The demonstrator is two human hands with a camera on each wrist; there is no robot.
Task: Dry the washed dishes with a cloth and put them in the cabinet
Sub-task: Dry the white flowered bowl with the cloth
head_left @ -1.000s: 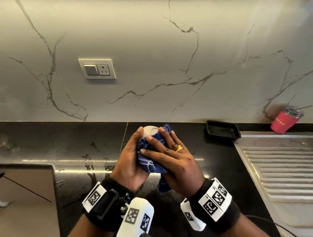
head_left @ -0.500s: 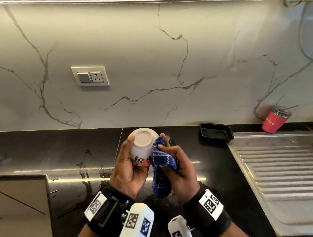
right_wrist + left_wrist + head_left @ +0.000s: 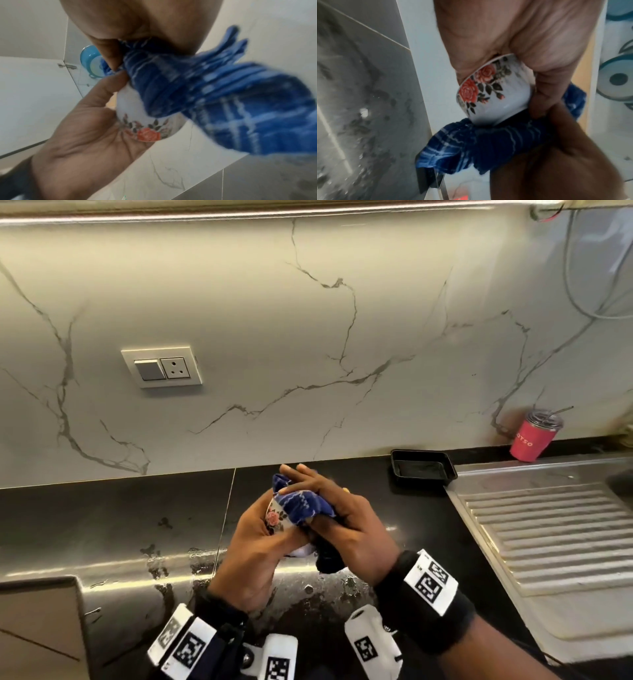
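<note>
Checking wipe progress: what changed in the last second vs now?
The right hand swung the blue cloth off the cup, baring its base, then back over it; the cloth now covers the base again. The left hand kept its grip on the cup. The black tray and red tumbler stayed on the counter.

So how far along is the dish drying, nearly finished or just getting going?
Mid-way on one piece, as far as I can see. The left hand holds a small flowered cup while the right hand presses the blue cloth over it, so drying is under way. No finished dishes show. Left to do: put the cup in a cabinet, which is out of view.
</note>
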